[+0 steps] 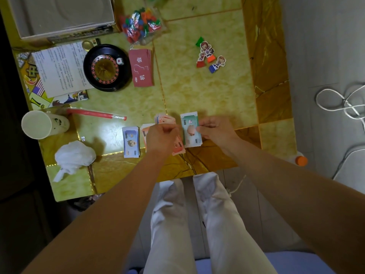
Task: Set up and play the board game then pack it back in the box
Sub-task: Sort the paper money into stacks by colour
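Pig-printed green notes (190, 131) near the worktop's (207, 91) front edge, pinched by right hand (215, 129); left hand (162, 135) curls round fanned pink notes (165, 118).

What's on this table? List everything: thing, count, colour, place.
box: 1, grey, far-left corner
bag of pieces: 1, multicoloured, beside box
roulette wheel: 1, black, left
red cards: 1 stack, beside wheel
rule sheet: 1, white, left of wheel
pawns: 4, mixed bases, centre-right
blue notes: 1 pile, near edge
orange notes: 1 pile, beside blue
green notes: 1 pile, near edge
cup: 1, white, left edge
left hand: fingers grip pink notes
right hand: fingers pinch green notes
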A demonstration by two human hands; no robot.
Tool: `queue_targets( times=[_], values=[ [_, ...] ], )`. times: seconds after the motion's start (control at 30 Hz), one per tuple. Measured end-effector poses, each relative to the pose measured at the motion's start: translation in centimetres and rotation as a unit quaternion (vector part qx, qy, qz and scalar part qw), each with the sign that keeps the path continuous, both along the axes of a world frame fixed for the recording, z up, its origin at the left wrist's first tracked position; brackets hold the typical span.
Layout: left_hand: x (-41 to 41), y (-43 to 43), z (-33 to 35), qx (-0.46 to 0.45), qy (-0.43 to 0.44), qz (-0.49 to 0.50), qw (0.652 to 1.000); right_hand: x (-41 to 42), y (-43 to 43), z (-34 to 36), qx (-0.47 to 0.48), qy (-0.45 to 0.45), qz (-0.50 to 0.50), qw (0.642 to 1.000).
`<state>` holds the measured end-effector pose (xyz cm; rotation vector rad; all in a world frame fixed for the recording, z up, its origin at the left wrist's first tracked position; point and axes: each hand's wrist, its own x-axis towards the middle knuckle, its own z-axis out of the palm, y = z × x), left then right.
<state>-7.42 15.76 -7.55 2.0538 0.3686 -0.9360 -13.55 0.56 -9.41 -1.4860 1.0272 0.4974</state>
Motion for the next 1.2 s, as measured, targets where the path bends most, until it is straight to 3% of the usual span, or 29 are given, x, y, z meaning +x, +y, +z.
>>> queue_targets(
  times=[0.13,0.37,0.83,1.0,1.1,1.2],
  values=[
    [0.3,2.5,-0.8,0.012,-0.039,0.055,0.998,-0.2,0.0,-1.6,-0.123,0.055,-0.010,0.991],
    [-0.3,5.8,-1.7,-0.011,-0.080,0.087,0.993,0.5,3.0,-2.9,-0.273,0.053,0.040,0.960],
    [-0.5,6.3,-2.7,-0.130,-0.068,0.062,0.987,0.8,3.8,-3.1,-0.313,0.075,0.108,0.941],
    [-0.5,6.1,-2.0,-0.238,-0.044,0.059,0.969,0.6,3.7,-3.2,-0.317,0.052,0.071,0.944],
    [-0.7,5.4,-1.8,-0.268,0.000,0.096,0.959,0.9,4.0,-2.4,-0.218,-0.058,-0.018,0.974],
    [-1.2,4.0,-1.5,-0.224,0.043,0.134,0.964,1.1,4.5,-1.2,0.006,-0.084,0.074,0.994]
  ],
)
